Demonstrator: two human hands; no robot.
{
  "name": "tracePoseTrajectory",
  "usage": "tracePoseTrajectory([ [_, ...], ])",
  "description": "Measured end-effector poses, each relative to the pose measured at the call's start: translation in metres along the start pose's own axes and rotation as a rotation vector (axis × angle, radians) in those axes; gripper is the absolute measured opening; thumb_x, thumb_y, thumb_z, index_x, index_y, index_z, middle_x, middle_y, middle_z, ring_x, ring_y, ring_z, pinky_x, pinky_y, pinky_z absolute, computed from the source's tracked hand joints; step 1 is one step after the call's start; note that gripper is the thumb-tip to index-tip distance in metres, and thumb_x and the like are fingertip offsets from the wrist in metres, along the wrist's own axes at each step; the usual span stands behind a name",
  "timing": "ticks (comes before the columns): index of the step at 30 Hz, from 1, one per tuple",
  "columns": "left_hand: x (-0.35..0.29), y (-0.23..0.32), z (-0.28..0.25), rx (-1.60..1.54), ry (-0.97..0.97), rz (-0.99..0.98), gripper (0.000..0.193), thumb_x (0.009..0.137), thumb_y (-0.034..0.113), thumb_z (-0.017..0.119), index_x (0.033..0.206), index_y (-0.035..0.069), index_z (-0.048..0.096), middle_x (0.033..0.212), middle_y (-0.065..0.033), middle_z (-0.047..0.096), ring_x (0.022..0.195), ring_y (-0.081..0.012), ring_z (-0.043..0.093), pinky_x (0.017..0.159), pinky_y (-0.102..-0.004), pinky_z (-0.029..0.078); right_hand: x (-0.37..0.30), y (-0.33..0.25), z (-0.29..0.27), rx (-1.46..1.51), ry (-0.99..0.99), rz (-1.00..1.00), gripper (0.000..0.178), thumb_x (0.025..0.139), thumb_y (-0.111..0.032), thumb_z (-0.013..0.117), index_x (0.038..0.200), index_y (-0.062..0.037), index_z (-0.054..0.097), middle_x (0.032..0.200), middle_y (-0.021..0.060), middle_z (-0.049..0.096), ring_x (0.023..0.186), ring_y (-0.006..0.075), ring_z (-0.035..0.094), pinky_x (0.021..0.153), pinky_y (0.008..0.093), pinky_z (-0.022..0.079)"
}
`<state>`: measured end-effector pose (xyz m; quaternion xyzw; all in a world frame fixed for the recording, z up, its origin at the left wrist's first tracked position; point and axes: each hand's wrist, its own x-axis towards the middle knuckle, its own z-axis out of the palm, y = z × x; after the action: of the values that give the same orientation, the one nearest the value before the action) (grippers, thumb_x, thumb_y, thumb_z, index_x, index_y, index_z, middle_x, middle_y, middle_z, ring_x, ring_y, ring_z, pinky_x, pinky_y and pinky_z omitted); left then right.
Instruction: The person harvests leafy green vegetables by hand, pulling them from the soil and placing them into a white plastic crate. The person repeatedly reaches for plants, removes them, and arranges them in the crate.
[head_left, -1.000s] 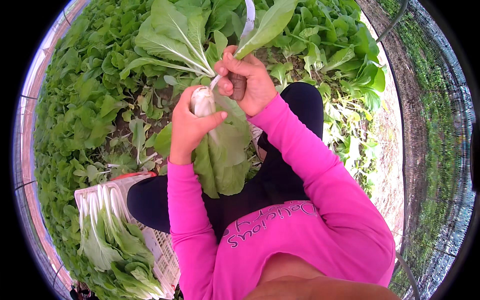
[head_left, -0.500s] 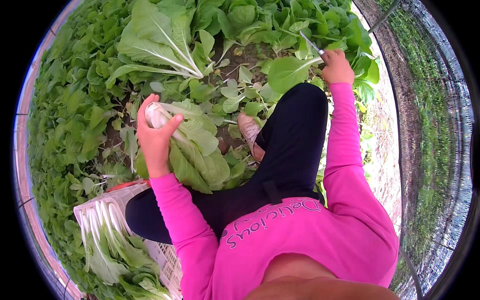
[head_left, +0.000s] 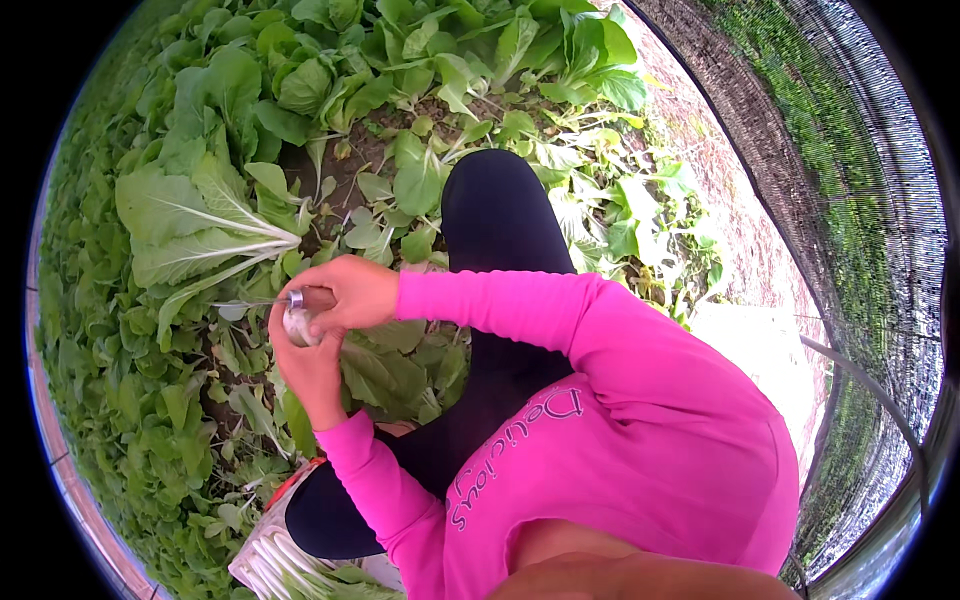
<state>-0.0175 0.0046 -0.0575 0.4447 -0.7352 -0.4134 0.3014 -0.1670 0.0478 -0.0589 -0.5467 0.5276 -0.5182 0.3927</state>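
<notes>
At left, we see many plants (head_left: 95,370), seemingly uncut; white stalks (head_left: 285,570) lie already in the crate (head_left: 264,527). Our left hand (head_left: 308,378) clasps one vegetable (head_left: 298,328), not yet crated; our right hand (head_left: 360,290) grasps the knife (head_left: 295,299) over its base.

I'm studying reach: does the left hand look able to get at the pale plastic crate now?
Probably not freely: the left hand holds a leafy, white-based vegetable, and the black-trousered left knee partly hides the crate.

I was in a vegetable plot (head_left: 345,165): greens (head_left: 110,400) crowded the frame's left and top, netting (head_left: 860,170) lined its right.
</notes>
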Motion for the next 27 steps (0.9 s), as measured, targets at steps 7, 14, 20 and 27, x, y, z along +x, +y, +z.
tracePoseTrajectory([
  [7, -0.006, -0.002, -0.015, -0.023, -0.173, -0.025, 0.059, 0.064, 0.011, 0.08, 0.115, 0.003, 0.053, 0.103, -0.0087, 0.061, 0.09, -0.0159, 0.056, 0.08, -0.0286, 0.045, 0.02, -0.025, -0.031, -0.475, -0.027, -0.117, 0.034, 0.072, -0.02, 0.069, 0.105, -0.0211, 0.063, 0.078, 0.0059, 0.064, 0.071, 0.0265, 0.063, 0.06, 0.0348, 0.047],
  [14, -0.003, 0.009, -0.031, -0.563, -0.128, -0.055, 0.05, 0.065, -0.003, 0.074, 0.11, 0.002, 0.053, 0.102, -0.0105, 0.063, 0.093, -0.0161, 0.057, 0.083, -0.0285, 0.045, 0.056, -0.009, -0.093, -0.839, 0.331, -0.174, 0.034, 0.075, -0.014, 0.068, 0.108, -0.0213, 0.063, 0.087, 0.0034, 0.066, 0.074, 0.019, 0.065, 0.062, 0.0289, 0.05],
  [20, -0.003, 0.0, -0.038, -0.689, -0.013, 0.004, 0.049, 0.065, -0.004, 0.073, 0.109, 0.003, 0.054, 0.101, -0.0096, 0.062, 0.095, -0.0154, 0.056, 0.083, -0.028, 0.045, 0.073, 0.034, -0.106, -1.136, 0.337, -0.165, 0.037, 0.075, -0.02, 0.068, 0.111, -0.0195, 0.06, 0.101, 0.0067, 0.062, 0.09, 0.0279, 0.06, 0.075, 0.0336, 0.049],
  [27, -0.004, 0.003, -0.03, -0.886, 0.208, -0.056, 0.048, 0.07, 0.003, 0.075, 0.112, 0.003, 0.051, 0.098, -0.0061, 0.06, 0.091, -0.0126, 0.057, 0.082, -0.0261, 0.046, 0.028, 0.0, 0.013, 0.347, -0.203, 0.098, 0.049, 0.085, -0.005, 0.06, 0.129, 0.0028, 0.042, 0.126, 0.0127, 0.051, 0.118, 0.0166, 0.046, 0.099, 0.0289, 0.035],
])
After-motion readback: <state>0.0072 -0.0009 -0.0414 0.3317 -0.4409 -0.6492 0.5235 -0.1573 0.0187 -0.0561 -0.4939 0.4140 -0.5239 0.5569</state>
